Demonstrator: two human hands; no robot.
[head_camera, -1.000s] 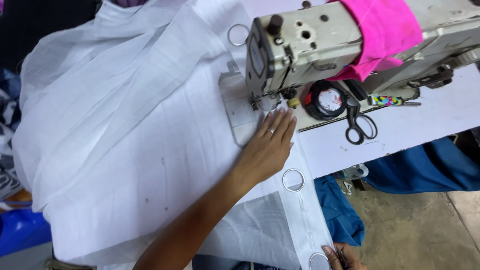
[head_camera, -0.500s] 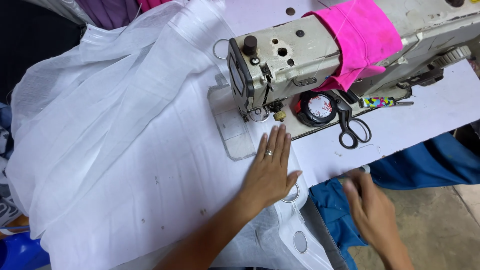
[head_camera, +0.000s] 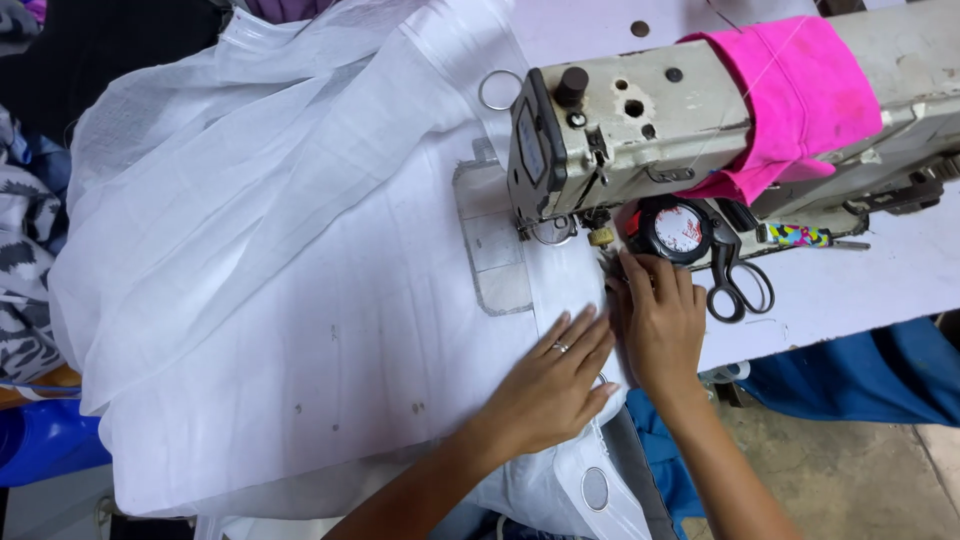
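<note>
A: Where is the white curtain fabric (head_camera: 300, 300) now?

B: It is spread on the table to the left of the sewing machine (head_camera: 700, 130), and its right edge lies just near the needle. The left hand (head_camera: 550, 385) is flat and spread on it; the right hand (head_camera: 660, 320) presses the edge with open fingers, holding nothing.

A: Is the seam finished?

B: I cannot tell; I judge the edge is only being lined up.

A: Anything in the way?

B: Black scissors (head_camera: 735, 280) and a round tape measure (head_camera: 675, 228) lie just right of the hands. A metal eyelet ring (head_camera: 499, 90) is on the far side.
</note>
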